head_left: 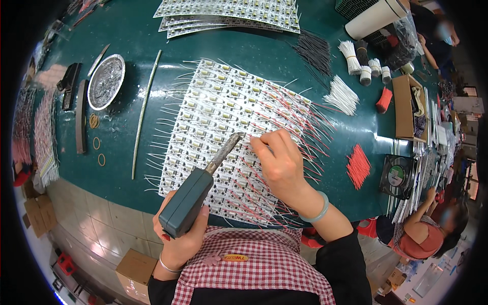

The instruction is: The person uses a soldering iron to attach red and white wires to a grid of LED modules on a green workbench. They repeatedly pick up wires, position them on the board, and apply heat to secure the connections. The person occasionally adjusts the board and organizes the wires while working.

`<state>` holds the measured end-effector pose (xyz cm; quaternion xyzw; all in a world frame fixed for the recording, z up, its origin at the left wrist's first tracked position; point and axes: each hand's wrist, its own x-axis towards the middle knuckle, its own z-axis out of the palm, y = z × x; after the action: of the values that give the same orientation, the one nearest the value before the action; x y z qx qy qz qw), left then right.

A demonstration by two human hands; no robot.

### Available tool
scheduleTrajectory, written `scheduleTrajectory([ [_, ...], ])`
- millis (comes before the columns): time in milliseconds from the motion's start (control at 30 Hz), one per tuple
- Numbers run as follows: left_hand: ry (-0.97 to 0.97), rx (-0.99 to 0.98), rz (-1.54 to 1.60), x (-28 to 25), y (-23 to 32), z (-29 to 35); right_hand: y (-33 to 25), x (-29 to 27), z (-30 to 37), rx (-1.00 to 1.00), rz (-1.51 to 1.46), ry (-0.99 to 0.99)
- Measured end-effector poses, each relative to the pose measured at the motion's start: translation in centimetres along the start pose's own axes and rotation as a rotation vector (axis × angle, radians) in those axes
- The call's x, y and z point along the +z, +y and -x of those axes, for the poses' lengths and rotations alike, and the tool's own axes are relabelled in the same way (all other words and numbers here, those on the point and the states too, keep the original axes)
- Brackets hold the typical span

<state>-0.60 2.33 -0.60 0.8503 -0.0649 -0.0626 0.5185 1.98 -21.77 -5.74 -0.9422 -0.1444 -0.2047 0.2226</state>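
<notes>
A panel of white circuit boards [203, 117] with rows of yellow-topped components lies on the green table in front of me. White wires stick out along its left side, and red wires [310, 133] fan out on its right. My left hand [184, 249] is closed round the dark green handle of a soldering gun [188, 201]. Its greyish tip rests at or just over the panel's middle. Close to that tip, my right hand [279, 162] pinches what looks like a thin red wire, mostly hidden by the fingers.
Further boards [229, 12] are stacked at the far edge. Left stand a silvery bowl [107, 81], a thin rod [146, 114] and rubber bands [96, 143]. Right lie black wires [313, 52], white wires [341, 95], red wires [359, 166] and a fan [399, 177]. Two people are at the right.
</notes>
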Motion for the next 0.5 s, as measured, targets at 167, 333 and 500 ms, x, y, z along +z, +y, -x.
scheduleTrajectory([
  [167,0.014,-0.006,0.007,-0.12,-0.21,0.44,-0.34,-0.34,0.45,-0.026,-0.019,0.018],
  [333,0.020,-0.026,0.070,-0.06,-0.42,0.87,-0.78,-0.29,0.89,-0.002,-0.067,-0.020],
  [500,-0.015,-0.012,0.017,-0.42,-0.17,0.99,-0.95,-0.27,0.93,0.007,-0.086,-0.038],
])
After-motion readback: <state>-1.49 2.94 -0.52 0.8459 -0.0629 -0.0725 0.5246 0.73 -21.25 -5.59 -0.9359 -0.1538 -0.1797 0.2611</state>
